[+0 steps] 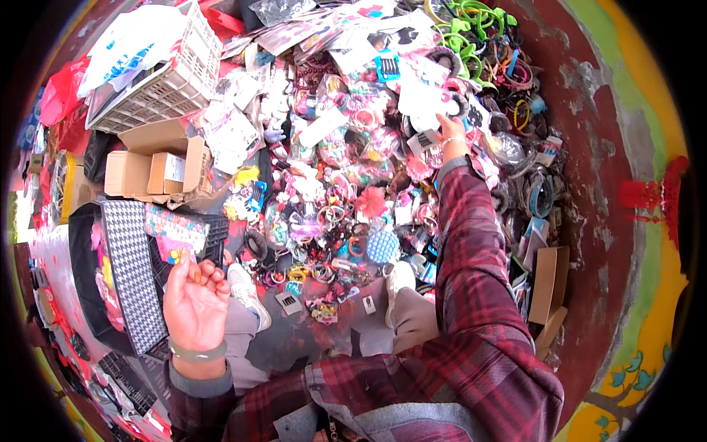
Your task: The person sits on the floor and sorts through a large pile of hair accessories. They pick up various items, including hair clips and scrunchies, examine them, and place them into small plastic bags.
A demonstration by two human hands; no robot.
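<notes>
My left hand (196,303), palm up with curled fingers, is raised beside a houndstooth-patterned box (131,276). Thumb and forefinger are pinched together on a small yellow flower-shaped piece (175,256), too small to make out fully. Behind it lies a clear packet of colourful small items (177,230). My right arm stretches far forward over a heap of hair accessories (346,173). There my right hand (451,135) lies with fingers extended at a white card (421,103). A grey-and-white card with dark clips (423,141) sits just left of it.
An opened cardboard box (136,173) and a white plastic crate (158,88) stand on the left. Green headbands (475,33) pile up at the far right. A reddish wall (589,184) bounds the heap, with another cardboard box (549,283) near it. My shoes (400,287) touch the heap's near edge.
</notes>
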